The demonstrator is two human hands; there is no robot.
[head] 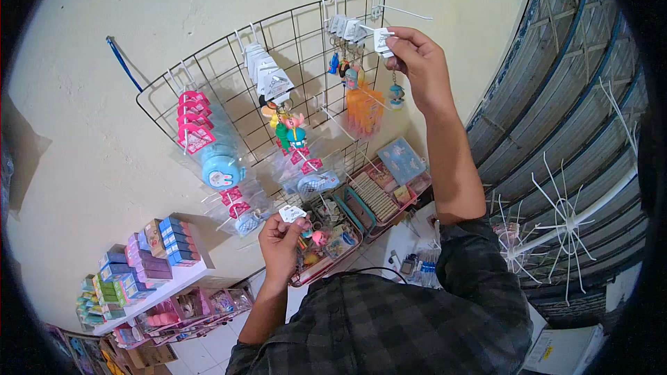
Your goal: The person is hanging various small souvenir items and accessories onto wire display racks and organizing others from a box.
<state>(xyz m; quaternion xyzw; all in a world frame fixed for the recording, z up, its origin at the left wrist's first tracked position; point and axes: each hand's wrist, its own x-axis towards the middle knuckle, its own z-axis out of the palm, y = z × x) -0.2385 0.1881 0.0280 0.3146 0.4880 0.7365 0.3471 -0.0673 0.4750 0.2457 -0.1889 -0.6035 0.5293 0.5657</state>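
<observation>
My right hand (417,62) is raised at the upper right of a black wire grid panel (307,26). Its fingers pinch a white keychain card (383,42) at the tip of a white hook; a grey-blue figure charm (397,96) dangles below. Further back on that hook hang several white cards (346,28) with figure charms. Lower down, my left hand (281,245) holds another white keychain card (292,213), with a pink-headed figure charm (319,238) close beside the fingers. More carded keychains (273,80) fill a hook in the panel's middle.
Pink-topped packs with blue rabbit cases (221,171) hang at left, orange packs (363,112) at right. Below stand baskets of small goods (333,255). A white shelf (156,294) bears boxes at lower left. A white rack with spiky prongs (568,224) stands by the metal shutter (563,88).
</observation>
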